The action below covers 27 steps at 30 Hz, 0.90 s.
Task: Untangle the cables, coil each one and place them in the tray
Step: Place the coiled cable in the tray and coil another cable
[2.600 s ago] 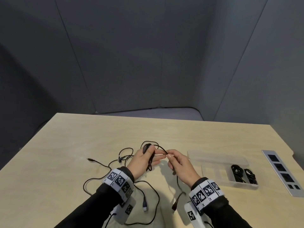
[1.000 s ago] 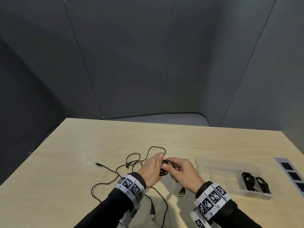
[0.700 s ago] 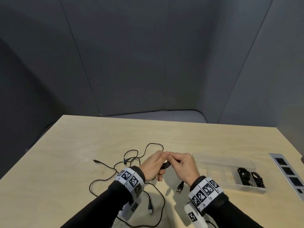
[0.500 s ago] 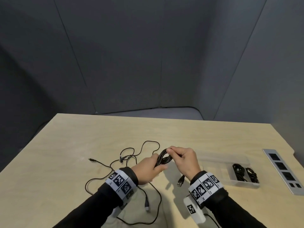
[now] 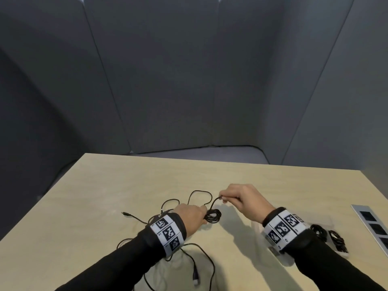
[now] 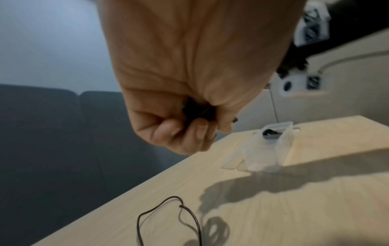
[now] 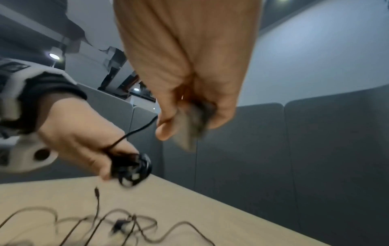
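My left hand grips a small black cable coil above the middle of the table; the coil also shows in the right wrist view. A short free end runs up from it to my right hand, which pinches the plug end a little higher and to the right. Loose black cables lie tangled on the wood behind and under my left wrist, one ending in a USB plug. The clear tray sits to the right, partly hidden by my right forearm, with two coiled cables in it.
A light wooden table is ringed by grey padded panels. A grey socket strip is set into the table at the far right edge. A thin plug tip lies out to the left of the tangle.
My hands were together over the coil; now the right hand has drawn the cable's end up and to the right, while the left has lowered the coil slightly.
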Each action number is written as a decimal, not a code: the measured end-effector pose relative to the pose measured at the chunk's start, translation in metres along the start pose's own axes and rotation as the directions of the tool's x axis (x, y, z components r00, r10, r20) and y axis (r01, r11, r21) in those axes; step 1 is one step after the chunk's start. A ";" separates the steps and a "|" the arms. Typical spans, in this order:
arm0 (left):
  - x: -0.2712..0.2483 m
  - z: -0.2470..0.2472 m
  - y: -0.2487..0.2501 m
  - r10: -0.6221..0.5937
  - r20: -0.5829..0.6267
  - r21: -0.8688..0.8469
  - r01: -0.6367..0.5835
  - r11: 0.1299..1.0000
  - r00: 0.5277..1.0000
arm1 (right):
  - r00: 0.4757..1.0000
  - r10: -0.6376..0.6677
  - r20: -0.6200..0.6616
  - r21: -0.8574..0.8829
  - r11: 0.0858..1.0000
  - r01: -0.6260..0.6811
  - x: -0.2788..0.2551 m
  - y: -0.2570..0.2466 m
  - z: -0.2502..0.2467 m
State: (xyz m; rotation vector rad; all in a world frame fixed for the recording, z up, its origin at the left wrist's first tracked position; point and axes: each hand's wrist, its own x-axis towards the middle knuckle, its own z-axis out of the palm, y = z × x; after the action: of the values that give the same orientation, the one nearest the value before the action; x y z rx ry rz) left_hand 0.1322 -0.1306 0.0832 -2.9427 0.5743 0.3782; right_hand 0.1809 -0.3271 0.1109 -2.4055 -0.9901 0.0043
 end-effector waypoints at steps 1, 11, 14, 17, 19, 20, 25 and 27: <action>0.003 -0.001 0.004 0.029 -0.033 0.042 -0.028 0.999 0.999 | 0.999 0.013 -0.030 -0.018 1.000 -0.013 0.009 -0.001 0.001; 0.014 -0.053 -0.008 -0.327 -0.420 -0.212 0.258 0.942 0.847 | 0.949 0.310 0.058 -0.075 0.949 -0.306 0.015 0.008 0.045; 0.018 -0.048 -0.014 -0.328 -0.328 -0.125 0.304 0.944 0.886 | 0.972 0.197 0.127 -0.205 0.964 -0.169 0.010 -0.011 0.050; 0.013 -0.033 -0.021 -0.215 -0.224 0.055 0.233 0.971 0.950 | 0.993 0.076 0.089 -0.293 0.955 -0.047 0.008 -0.029 0.026; 0.008 -0.021 -0.019 -0.108 -0.173 0.102 0.127 0.987 0.979 | 0.999 -0.003 0.052 -0.371 0.928 0.022 0.010 -0.032 0.009; 0.006 -0.017 -0.017 -0.062 -0.174 0.114 0.082 0.990 0.983 | 0.999 -0.035 0.039 -0.391 0.919 0.048 0.011 -0.032 0.002; 0.000 -0.016 -0.007 0.164 -0.279 0.108 -0.139 0.984 0.946 | 0.999 -0.017 -0.037 -0.187 0.982 0.010 0.020 -0.018 -0.012; -0.006 -0.020 -0.004 0.178 -0.317 0.084 -0.159 0.984 0.932 | 0.998 0.038 -0.050 -0.005 0.999 -0.038 0.023 -0.002 -0.008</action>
State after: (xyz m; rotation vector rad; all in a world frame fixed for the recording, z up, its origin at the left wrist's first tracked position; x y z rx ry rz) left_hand 0.1324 -0.1283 0.1045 -2.9252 0.8651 -0.1116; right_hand 0.1978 -0.3150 0.1225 -2.4174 -0.9231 -0.0452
